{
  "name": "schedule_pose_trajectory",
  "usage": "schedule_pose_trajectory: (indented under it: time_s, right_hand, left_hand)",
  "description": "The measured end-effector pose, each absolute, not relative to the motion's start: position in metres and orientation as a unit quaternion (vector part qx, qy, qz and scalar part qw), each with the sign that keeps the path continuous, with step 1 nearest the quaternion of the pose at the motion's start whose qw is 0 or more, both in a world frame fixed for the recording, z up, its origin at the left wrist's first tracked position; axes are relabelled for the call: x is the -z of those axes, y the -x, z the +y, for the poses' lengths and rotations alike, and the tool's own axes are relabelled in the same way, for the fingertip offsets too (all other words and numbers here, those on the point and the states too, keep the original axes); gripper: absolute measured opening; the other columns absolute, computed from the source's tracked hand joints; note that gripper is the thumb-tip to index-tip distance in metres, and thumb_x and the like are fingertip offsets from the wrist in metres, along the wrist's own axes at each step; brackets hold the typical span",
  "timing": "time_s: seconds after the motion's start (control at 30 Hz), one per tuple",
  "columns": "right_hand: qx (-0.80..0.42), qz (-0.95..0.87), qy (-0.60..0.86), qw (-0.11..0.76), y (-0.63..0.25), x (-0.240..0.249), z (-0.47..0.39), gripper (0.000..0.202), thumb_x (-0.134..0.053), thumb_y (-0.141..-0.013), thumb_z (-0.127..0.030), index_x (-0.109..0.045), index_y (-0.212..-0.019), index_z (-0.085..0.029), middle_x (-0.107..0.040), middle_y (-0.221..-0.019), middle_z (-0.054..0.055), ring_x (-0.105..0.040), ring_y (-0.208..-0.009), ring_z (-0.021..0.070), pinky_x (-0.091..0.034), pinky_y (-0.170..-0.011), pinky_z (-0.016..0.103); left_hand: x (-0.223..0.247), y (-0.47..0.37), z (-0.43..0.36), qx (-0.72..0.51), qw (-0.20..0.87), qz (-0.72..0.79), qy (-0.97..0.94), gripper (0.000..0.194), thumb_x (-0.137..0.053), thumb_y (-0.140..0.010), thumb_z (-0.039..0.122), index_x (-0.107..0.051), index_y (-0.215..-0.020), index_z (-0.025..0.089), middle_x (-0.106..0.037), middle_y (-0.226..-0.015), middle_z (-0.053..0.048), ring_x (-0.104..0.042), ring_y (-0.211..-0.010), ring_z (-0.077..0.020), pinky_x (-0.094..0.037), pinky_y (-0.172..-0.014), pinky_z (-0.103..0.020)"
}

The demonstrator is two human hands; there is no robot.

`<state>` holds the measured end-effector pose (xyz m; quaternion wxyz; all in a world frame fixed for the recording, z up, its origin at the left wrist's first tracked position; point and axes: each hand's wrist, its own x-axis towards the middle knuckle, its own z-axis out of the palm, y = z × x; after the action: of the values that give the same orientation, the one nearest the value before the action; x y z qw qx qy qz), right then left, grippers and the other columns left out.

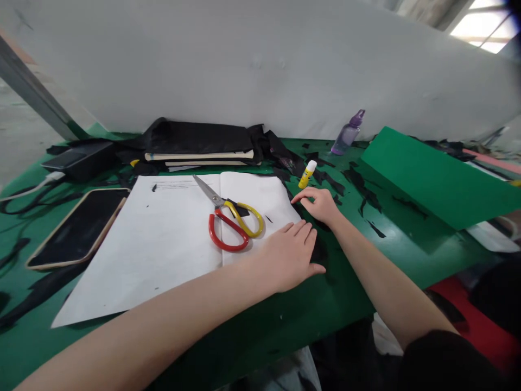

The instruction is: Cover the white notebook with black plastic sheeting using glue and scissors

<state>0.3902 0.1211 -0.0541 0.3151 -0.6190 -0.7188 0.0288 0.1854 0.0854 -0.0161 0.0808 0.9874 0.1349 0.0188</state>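
A white paper booklet (134,239) lies spread on the green table, and a black sheet (319,251) shows along its right edge. My left hand (291,255) lies flat across that edge, fingers stretched and thumb apart. Just beyond it, my right hand (319,205) bends its index finger and thumb together at the black sheet's edge; the other fingers are curled and partly hidden. Scissors (218,202) with one red and one yellow handle rest on the booklet, blades slightly parted. A small black scrap (243,212) is by the handles. A yellow glue stick (307,174) lies just past my right hand.
A phone (79,228) and a black box with a cable (79,160) are at left. Behind the booklet sits a black-covered stack (199,138). A purple bottle (349,133) stands near the grey partition (244,65). Black scraps (362,184) and a green board (443,176) are at right.
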Motion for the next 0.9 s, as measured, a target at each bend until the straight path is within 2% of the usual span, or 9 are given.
schedule_pose_trajectory:
  time_s: [0.1,0.27,0.47,0.53,0.63,0.7,0.77,0.83,0.9]
  right_hand:
    - [-0.038,-0.735,0.611,0.29,-0.389,0.054,0.121,0.032,-0.043,-0.075,-0.011,-0.072,-0.076,-0.024,-0.071,-0.083,-0.002,-0.063,-0.078,0.0145,-0.047,-0.077,0.026]
    - [-0.048,-0.74,0.608,0.284,-0.389,0.055,0.121,0.033,-0.042,-0.075,-0.013,-0.073,-0.078,-0.025,-0.072,-0.084,-0.003,-0.063,-0.075,0.0139,-0.047,-0.073,0.025]
    - [-0.076,-0.718,0.636,0.271,-0.388,0.054,0.119,0.031,-0.044,-0.074,-0.015,-0.073,-0.077,-0.024,-0.072,-0.081,-0.003,-0.056,-0.055,0.0107,-0.046,-0.06,0.024]
    - [-0.106,-0.71,0.627,0.302,-0.387,0.053,0.12,0.031,-0.043,-0.074,-0.013,-0.072,-0.079,-0.023,-0.072,-0.082,-0.002,-0.061,-0.064,0.0123,-0.049,-0.066,0.025]
    - [-0.17,-0.67,0.602,0.4,-0.387,0.053,0.123,0.03,-0.044,-0.073,-0.013,-0.069,-0.087,-0.02,-0.071,-0.088,0.001,-0.064,-0.081,0.0152,-0.051,-0.079,0.03]
    - [-0.21,-0.607,0.604,0.471,-0.39,0.054,0.126,0.025,-0.046,-0.075,-0.016,-0.066,-0.09,-0.018,-0.07,-0.089,0.004,-0.064,-0.073,0.0144,-0.054,-0.073,0.031]
    - [-0.264,-0.534,0.624,0.506,-0.393,0.055,0.129,0.017,-0.049,-0.077,-0.022,-0.063,-0.086,-0.017,-0.069,-0.082,0.005,-0.062,-0.059,0.0123,-0.054,-0.058,0.028]
    - [-0.338,-0.489,0.642,0.484,-0.395,0.056,0.129,0.016,-0.053,-0.08,-0.03,-0.061,-0.079,-0.016,-0.067,-0.07,0.005,-0.061,-0.051,0.0119,-0.052,-0.048,0.025]
    - [-0.396,-0.481,0.647,0.439,-0.395,0.057,0.128,0.024,-0.056,-0.08,-0.037,-0.059,-0.071,-0.015,-0.064,-0.06,0.006,-0.061,-0.048,0.0133,-0.052,-0.045,0.024]
  left_hand:
    - [0.029,-0.197,0.089,-0.028,0.084,0.147,-0.985,0.071,-0.026,-0.091,0.056,-0.03,-0.138,0.003,-0.025,-0.148,-0.017,-0.018,-0.138,-0.027,-0.021,-0.111,-0.043]
    - [0.047,-0.2,0.093,-0.054,0.114,0.156,-0.98,0.076,-0.019,-0.09,0.061,-0.03,-0.139,0.004,-0.026,-0.147,-0.017,-0.018,-0.138,-0.027,-0.018,-0.112,-0.044]
    - [0.054,-0.201,0.094,-0.065,0.117,0.163,-0.978,0.075,-0.017,-0.091,0.059,-0.032,-0.138,0.003,-0.028,-0.146,-0.017,-0.02,-0.138,-0.0265,-0.018,-0.111,-0.043]
    - [0.057,-0.201,0.095,-0.062,0.117,0.162,-0.978,0.076,-0.018,-0.09,0.06,-0.033,-0.137,0.002,-0.03,-0.145,-0.018,-0.023,-0.136,-0.0272,-0.02,-0.111,-0.043]
    - [0.061,-0.2,0.095,-0.071,0.11,0.153,-0.98,0.076,-0.018,-0.09,0.06,-0.033,-0.137,0.002,-0.031,-0.145,-0.018,-0.024,-0.136,-0.0273,-0.022,-0.11,-0.042]
    - [0.062,-0.2,0.095,-0.076,0.099,0.148,-0.981,0.076,-0.017,-0.09,0.06,-0.034,-0.136,0.003,-0.032,-0.145,-0.018,-0.025,-0.136,-0.0272,-0.023,-0.109,-0.042]
    - [0.063,-0.199,0.095,-0.082,0.09,0.147,-0.982,0.075,-0.017,-0.09,0.06,-0.035,-0.136,0.003,-0.033,-0.144,-0.018,-0.027,-0.135,-0.0274,-0.024,-0.108,-0.042]
    - [0.062,-0.2,0.095,-0.088,0.086,0.147,-0.981,0.074,-0.017,-0.09,0.06,-0.035,-0.136,0.004,-0.035,-0.143,-0.018,-0.028,-0.134,-0.0275,-0.025,-0.107,-0.042]
    - [0.062,-0.2,0.095,-0.095,0.084,0.15,-0.981,0.074,-0.018,-0.09,0.06,-0.036,-0.135,0.004,-0.037,-0.142,-0.018,-0.03,-0.133,-0.0272,-0.026,-0.107,-0.042]
